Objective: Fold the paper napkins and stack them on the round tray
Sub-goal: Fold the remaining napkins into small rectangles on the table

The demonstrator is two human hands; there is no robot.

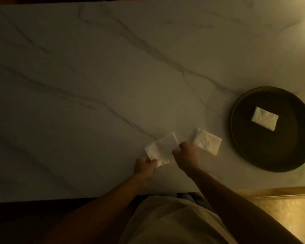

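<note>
Left hand (145, 166) and right hand (186, 154) pinch opposite edges of the napkin (159, 150): light, limp, tearable; best held by corners

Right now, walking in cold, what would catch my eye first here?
Probably the two hands at the near edge of the marble table: the left hand and right hand pinch a white napkin between them. To the right, a dark round tray holds one folded napkin.
</note>
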